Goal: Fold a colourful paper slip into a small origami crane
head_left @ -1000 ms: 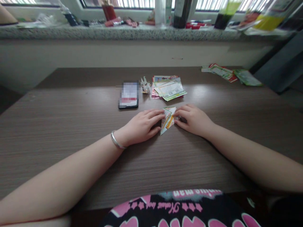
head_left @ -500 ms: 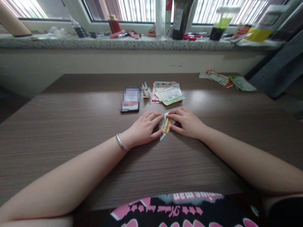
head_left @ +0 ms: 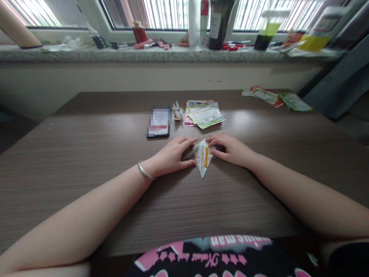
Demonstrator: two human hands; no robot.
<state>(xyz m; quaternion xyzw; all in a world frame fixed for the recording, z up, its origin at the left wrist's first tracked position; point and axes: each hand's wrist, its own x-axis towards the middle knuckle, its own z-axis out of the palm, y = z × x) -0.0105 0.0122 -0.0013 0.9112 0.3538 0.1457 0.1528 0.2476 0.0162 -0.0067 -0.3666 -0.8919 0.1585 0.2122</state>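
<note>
A folded piece of printed paper (head_left: pixel 203 159) lies on the brown wooden table (head_left: pixel 86 154), shaped like a narrow kite with its tip pointing toward me. My left hand (head_left: pixel 173 156) rests on the table at its left edge, fingers curled, fingertips touching the top of the paper. My right hand (head_left: pixel 230 149) presses the paper's upper right corner with bent fingers. A silver bangle (head_left: pixel 143 172) circles my left wrist.
Behind the hands lie a phone (head_left: pixel 158 122), a small folded paper figure (head_left: pixel 178 111) and a stack of printed leaflets (head_left: pixel 204 113). More leaflets (head_left: pixel 273 97) lie at the table's far right. Bottles and clutter line the stone windowsill (head_left: pixel 161 54).
The folded paper has turned from leaning sideways to pointing straight toward me. Both hands have shifted slightly apart, holding it at its top corners.
</note>
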